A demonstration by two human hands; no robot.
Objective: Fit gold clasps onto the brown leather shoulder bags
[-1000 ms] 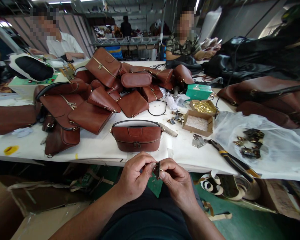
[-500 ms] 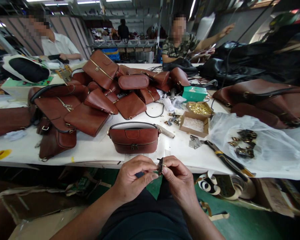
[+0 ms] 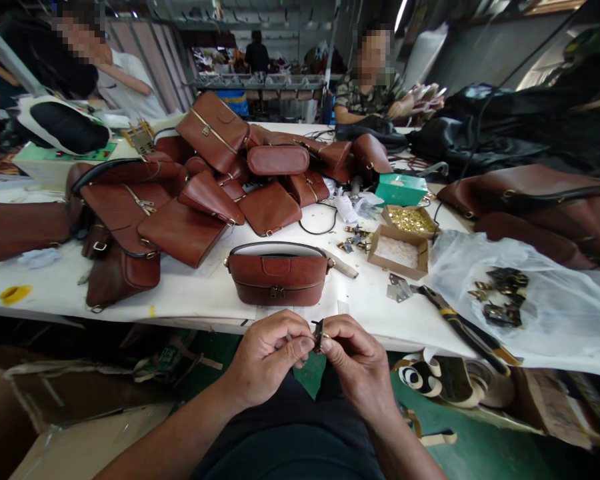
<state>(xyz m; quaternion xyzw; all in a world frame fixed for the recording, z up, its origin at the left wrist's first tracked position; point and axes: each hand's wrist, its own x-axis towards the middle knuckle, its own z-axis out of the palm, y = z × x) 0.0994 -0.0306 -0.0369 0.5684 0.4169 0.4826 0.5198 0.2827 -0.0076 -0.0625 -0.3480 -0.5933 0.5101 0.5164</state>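
Observation:
A small dark metal fitting (image 3: 319, 335) is held just beyond the table's front edge. My right hand (image 3: 357, 357) pinches it from the right between thumb and forefinger. On its other side my left hand (image 3: 273, 353) has thumb and fingertips pressed together, touching or almost touching the fitting; whatever lies between them is too small to make out. Beyond the hands a brown leather bag (image 3: 279, 277) stands upright on the white table (image 3: 360, 333), its zipper side facing me and its top edge showing a pale lining.
Many brown bags (image 3: 183, 233) are heaped behind and left. At the right lie pliers (image 3: 465, 327), metal plates (image 3: 399, 288), a box of clear bits (image 3: 397, 250), a box of gold pieces (image 3: 410, 219) and a plastic bag of fittings (image 3: 445, 267). People sit across the table.
The view has shifted slightly, so the table's things appear farther right. My left thumb and fingers have closed together beside the fitting. The person across has drawn an outstretched arm in.

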